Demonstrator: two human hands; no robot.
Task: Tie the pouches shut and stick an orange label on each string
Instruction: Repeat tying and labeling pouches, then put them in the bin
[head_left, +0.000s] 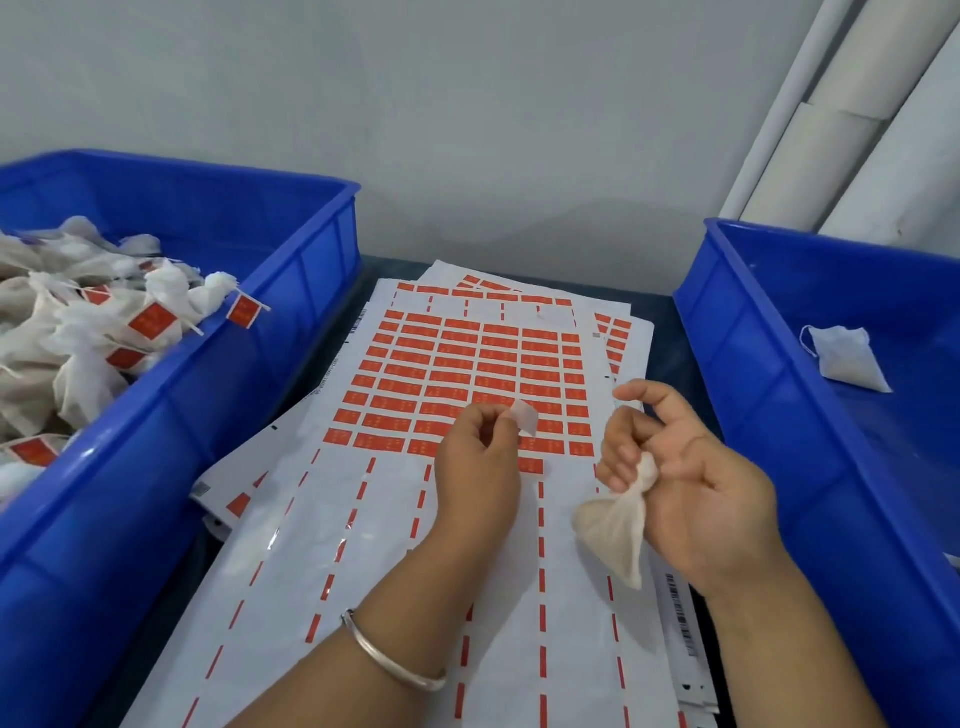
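Observation:
My left hand (480, 457) pinches a small peeled label (525, 418) whose pale back faces me, just above the sheet of orange labels (457, 374). My right hand (685, 478) grips the gathered neck of a cream cloth pouch (613, 530), which hangs below the fingers over the sheet. The pouch's string is not visible. About a hand's width separates the two hands.
A blue crate (291, 322) at the left holds several tied pouches with orange labels (150, 322). Another blue crate (748, 364) at the right holds one untied pouch (847, 358). More label sheets lie stacked underneath. White pipes run up the back right wall.

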